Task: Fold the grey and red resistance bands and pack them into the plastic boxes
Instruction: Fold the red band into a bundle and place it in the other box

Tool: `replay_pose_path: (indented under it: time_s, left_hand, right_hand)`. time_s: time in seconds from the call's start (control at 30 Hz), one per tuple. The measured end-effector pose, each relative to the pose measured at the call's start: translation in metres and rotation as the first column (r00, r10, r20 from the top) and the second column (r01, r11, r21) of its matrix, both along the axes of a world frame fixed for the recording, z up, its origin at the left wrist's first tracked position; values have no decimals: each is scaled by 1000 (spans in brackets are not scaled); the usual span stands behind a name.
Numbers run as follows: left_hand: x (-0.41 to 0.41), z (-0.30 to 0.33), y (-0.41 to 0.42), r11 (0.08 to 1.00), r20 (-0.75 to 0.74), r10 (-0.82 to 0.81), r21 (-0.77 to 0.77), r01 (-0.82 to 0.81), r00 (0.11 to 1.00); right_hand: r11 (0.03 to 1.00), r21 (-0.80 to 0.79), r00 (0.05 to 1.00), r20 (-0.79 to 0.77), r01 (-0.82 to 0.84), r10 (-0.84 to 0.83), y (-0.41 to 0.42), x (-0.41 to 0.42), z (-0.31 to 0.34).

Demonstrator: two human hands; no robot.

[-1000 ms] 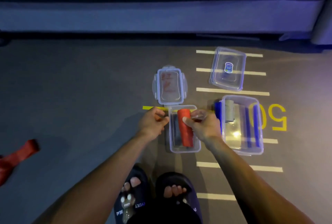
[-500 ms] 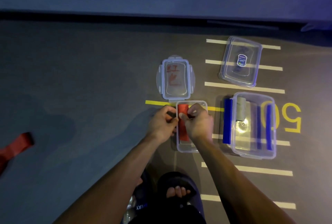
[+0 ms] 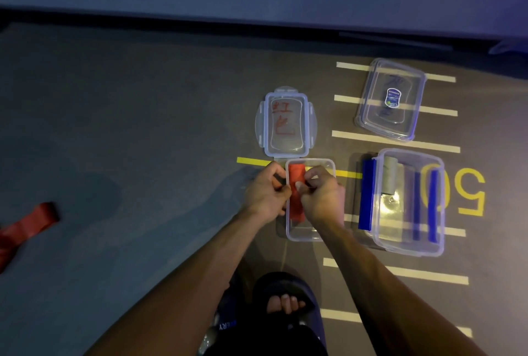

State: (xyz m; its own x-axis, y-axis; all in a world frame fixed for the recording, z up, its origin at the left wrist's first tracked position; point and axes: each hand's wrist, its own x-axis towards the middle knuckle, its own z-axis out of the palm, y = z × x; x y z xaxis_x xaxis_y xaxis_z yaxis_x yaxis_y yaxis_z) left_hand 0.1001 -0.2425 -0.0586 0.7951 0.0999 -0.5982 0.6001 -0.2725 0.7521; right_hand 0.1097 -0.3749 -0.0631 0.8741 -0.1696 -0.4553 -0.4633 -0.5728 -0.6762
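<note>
- Two sandalled feet (image 3: 281, 302) at the near edge, toes just short of the small clear box (image 3: 307, 234); the person stands over the work, so both arms reach straight down.
- Left hand (image 3: 264, 194) sits at the box's left rim, fingers curled, pinching the edge of the folded red band (image 3: 295, 177). Right hand (image 3: 321, 198) lies over the box's middle, thumb and fingers curled onto the same band. Judgement: both hands are tucking the fold flat so it fits between the walls.
- The band lies lengthwise inside the small box, its far end showing past the hands, close to the far wall. Little slack at the sides.
- Larger clear box (image 3: 410, 247) stands just to the right, apart from the small one; a folded grey band (image 3: 390, 177) sits in its far left corner, with blue clips (image 3: 366, 194) along the sides. Judgement: grey is already packed.
- A loose red band (image 3: 27, 225) lies well apart on the floor at far left, not yet folded; open floor in between.
- Beyond: small lid (image 3: 285, 124) with red writing touches the small box's far rim; large lid (image 3: 390, 99) lies farther right. Judgement: both are within reach for closing.
</note>
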Motion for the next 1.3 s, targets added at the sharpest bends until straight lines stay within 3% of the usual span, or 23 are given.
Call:
replay_pose_path:
  time_s: [0.3,0.53,0.67,0.83,0.9,1.03,1.17,1.3]
  left_hand:
    - [-12,2,7,995,7,65,-82,-64,998]
    - [-22,1,16,992,5,104,-76,-104,995]
    - [-33,-3,31,991,48,125,-56,-122,991]
    - [-48,-8,60,966,85,258,-52,-255,962]
    - [-57,-13,82,951,109,303,25,-308,947]
    - [-82,-13,141,884,165,227,379,-274,960]
    - [-112,-17,213,714,194,240,629,-308,951]
    - [-134,-9,277,530,65,348,810,-253,935]
  right_hand:
    - [998,53,993,107,33,-39,2,-17,11]
    - [998,42,993,103,51,-56,-4,-24,14]
    - [995,-49,980,177,-87,95,2,-29,21]
    - [939,-67,868,362,-339,339,47,-20,32]
    - [904,-51,850,319,-426,418,71,-14,37]
    - [743,-36,714,249,-669,655,120,-14,43]
    - [531,-24,518,183,-847,835,176,-21,38]
    - [407,-3,404,100,-914,909,218,-31,29]
